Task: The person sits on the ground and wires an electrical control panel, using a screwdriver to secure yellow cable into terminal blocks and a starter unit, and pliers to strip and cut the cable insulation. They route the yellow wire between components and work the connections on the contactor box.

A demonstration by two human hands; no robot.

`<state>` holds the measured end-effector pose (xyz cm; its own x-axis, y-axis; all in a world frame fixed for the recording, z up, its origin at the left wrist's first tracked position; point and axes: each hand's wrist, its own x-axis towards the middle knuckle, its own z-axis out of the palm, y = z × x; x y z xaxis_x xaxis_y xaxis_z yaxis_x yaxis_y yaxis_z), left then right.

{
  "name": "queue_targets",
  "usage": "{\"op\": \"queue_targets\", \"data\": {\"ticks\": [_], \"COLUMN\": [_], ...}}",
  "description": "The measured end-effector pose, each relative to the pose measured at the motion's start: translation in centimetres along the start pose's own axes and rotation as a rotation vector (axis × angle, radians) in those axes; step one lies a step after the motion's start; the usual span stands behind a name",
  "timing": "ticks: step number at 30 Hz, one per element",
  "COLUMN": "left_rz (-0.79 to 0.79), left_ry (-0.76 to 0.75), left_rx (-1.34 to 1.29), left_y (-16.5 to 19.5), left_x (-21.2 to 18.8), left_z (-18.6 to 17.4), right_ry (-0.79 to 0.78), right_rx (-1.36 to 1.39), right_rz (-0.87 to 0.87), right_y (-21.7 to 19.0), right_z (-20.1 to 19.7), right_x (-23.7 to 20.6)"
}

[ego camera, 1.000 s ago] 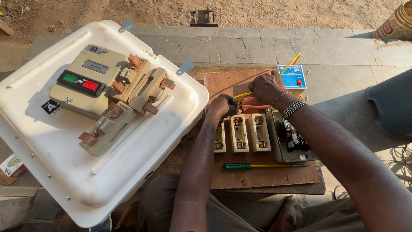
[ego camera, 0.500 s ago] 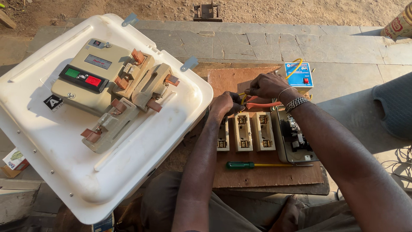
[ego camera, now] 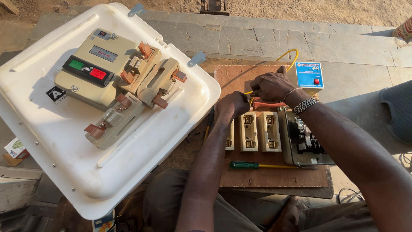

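Two hands at work over a wooden board (ego camera: 274, 176), centre right of frame. Right hand (ego camera: 271, 86) closed on red-handled pliers (ego camera: 268, 104), jaws hidden; left hand (ego camera: 232, 104) clenched, pinching a yellow wire (ego camera: 286, 56) taut just beside them, apparently for a steady grip. Below the hands, three cream fuse holders (ego camera: 256, 131) in a row; right of these, an open grey metal box (ego camera: 305, 141) with a black switch unit inside. Green-handled screwdriver (ego camera: 266, 165) flat along the lower board. Upper left, white tray lid (ego camera: 77, 172) bearing a beige starter unit (ego camera: 92, 68).
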<state>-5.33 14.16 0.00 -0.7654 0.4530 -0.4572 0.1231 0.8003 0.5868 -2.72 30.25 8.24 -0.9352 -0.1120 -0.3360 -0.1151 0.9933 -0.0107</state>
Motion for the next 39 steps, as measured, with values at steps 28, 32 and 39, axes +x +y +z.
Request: {"op": "queue_targets", "data": {"ticks": [28,32,39], "left_rz": [0.231,0.292,0.257], "left_ry": [0.169,0.222,0.142], "left_rx": [-0.029,-0.046,-0.092], "left_y": [-0.5,-0.4,0.1], "left_x": [1.3,2.2,4.3], "left_z": [1.8,1.3,0.6], "right_ry": [0.284,0.372,0.727], "right_rx": [0.049,0.442,0.782], "right_rz": [-0.356,-0.167,-0.05], "right_y": [-10.4,-3.6,7.7], "right_z": [9.0,1.7,2.4], "right_x": [-17.3,-19.3,-16.9]}}
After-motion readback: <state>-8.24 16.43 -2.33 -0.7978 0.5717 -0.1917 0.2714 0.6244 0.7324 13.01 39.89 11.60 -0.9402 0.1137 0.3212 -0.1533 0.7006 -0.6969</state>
